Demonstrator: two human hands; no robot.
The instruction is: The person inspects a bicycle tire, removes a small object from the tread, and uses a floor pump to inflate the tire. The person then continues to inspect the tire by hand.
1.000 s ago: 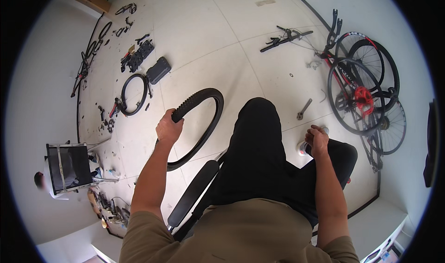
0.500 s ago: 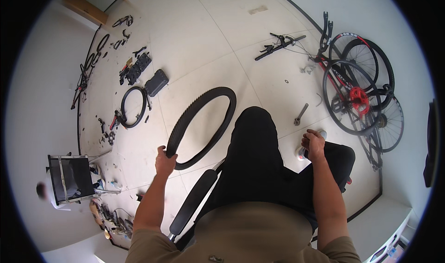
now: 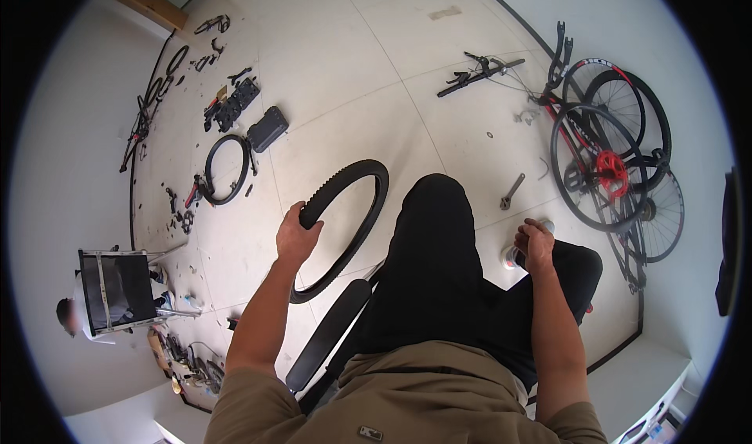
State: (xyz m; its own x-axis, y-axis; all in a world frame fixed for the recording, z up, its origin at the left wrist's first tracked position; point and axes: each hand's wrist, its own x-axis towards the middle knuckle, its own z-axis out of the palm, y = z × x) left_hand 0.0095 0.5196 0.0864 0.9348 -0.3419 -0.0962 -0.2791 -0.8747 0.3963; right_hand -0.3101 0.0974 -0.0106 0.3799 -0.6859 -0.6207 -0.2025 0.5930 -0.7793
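My left hand grips the near rim of a black knobbly bicycle tyre, held out over the white floor to the left of my black-trousered knee. My right hand is closed by my right thigh, next to a small white and silver object on the floor; whether it holds that object I cannot tell. A grey wrench lies on the floor just beyond it.
A red-framed bicycle with loose wheels lies at the right. A handlebar assembly rests further back. Another tyre, a black case and scattered tools lie at the left. A person sits beside a black stand at lower left.
The tyre has swung further from me and up to the right, my left hand going with it. My right hand stays by my right thigh.
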